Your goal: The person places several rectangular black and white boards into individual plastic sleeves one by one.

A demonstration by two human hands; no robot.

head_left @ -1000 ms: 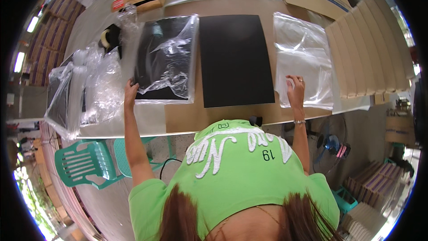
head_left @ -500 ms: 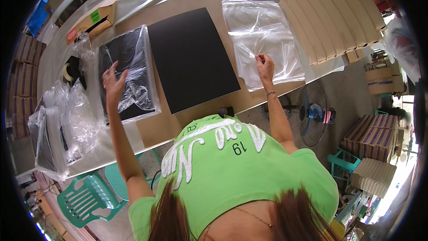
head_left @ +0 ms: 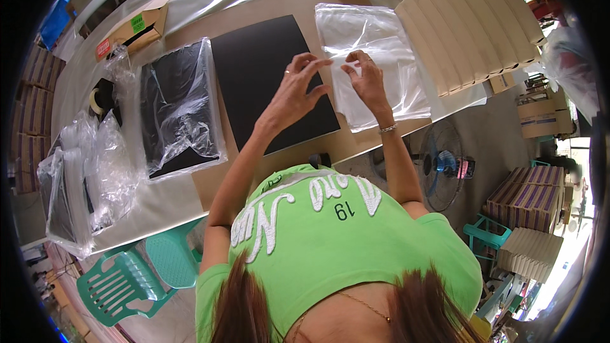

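Note:
A large black sheet (head_left: pixel 254 57) lies flat in the middle of the table. Over its right side hovers my left hand (head_left: pixel 297 86), fingers stretched toward the right and thumb apart, with nothing visible in it. My right hand (head_left: pixel 367 81) is above the stack of clear plastic bags (head_left: pixel 397 89), fingers curved and a gap between thumb and forefinger. Whether it touches the top bag cannot be seen. The two hands' fingertips are close but apart. Left of the bare sheet, another black sheet (head_left: pixel 171 89) rests inside a clear plastic bag.
Crumpled clear plastic (head_left: pixel 111 171) and a tape roll (head_left: pixel 96 100) occupy the table's left end. An open cardboard box (head_left: pixel 143 28) sits behind them. Folded cardboard (head_left: pixel 470 25) is stacked at the right. Beyond the front edge are a fan (head_left: pixel 441 165) and green plastic chairs (head_left: pixel 124 286).
My left hand has moved right, from the bagged sheet to over the bare black sheet. My right hand has shifted slightly left, and its pinched fingers have parted.

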